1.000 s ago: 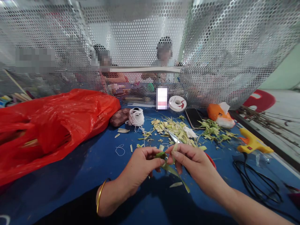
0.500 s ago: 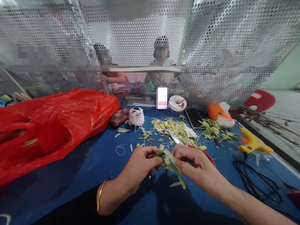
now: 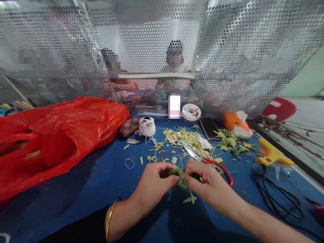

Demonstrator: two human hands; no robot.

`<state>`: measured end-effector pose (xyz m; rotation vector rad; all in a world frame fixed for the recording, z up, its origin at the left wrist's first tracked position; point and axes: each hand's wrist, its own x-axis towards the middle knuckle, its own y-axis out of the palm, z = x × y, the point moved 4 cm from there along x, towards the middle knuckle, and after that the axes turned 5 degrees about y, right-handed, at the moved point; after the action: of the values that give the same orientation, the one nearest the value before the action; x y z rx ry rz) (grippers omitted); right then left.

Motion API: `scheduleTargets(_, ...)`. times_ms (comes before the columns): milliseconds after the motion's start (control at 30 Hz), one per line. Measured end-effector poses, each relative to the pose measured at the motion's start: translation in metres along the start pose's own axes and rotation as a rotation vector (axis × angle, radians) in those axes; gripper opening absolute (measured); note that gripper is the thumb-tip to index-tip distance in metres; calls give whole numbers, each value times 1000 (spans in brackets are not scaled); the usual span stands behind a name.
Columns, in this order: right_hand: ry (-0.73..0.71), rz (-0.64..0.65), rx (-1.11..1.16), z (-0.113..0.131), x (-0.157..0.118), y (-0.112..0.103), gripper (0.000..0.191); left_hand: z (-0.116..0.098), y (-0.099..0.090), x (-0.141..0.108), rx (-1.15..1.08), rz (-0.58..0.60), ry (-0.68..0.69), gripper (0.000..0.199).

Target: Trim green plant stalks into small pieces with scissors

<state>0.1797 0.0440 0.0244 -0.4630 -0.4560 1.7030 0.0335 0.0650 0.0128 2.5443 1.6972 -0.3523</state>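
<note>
Between my two hands, low over the blue table point(image 3: 101, 192), is a small bunch of green leaf strips point(image 3: 184, 181). My left hand point(image 3: 153, 184) pinches its left side with thumb and fingers. At its right side, the closed fingertips of my right hand point(image 3: 210, 182) grip the strips too. A pale strip end dangles below the fingertips. Just beyond my right hand lie red-handled scissors point(image 3: 199, 158), their blades pointing at a heap of yellow-green leaf trimmings point(image 3: 186, 136). My fingers partly cover the bunch.
A red plastic bag point(image 3: 83, 125) fills the left side, near a checkered pouch point(image 3: 129, 127) and white string point(image 3: 147, 127). Behind are a ribbon spool point(image 3: 191, 112), phone point(image 3: 209, 127) and tissue pack point(image 3: 236, 124). At right lies a yellow glue gun point(image 3: 273, 153). Perforated sheeting point(image 3: 152, 33) stands behind; people sit beyond.
The pale strip that stood up between my hands is folded down, and my hands have drawn closer together around the bunch. More of the scissors shows beyond my right hand.
</note>
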Motion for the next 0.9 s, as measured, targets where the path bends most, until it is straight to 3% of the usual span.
scheduleTargets(233,-18,-129,-25,-1,-2,5,22,-3,1,-1,92,-55,123,8)
scheduleTargets(533,-155,-56,42,15,-4,-15,2,-2,-10,2,-232,-101,42,19)
scheduleTargets(733,-187,-68,-19,11,0,-14,15,-2,-6,-1,-219,-101,34,18)
scheduleTargets(900,-174,-68,-93,9,-4,-10,23,4,2,-1,-137,-32,13,14)
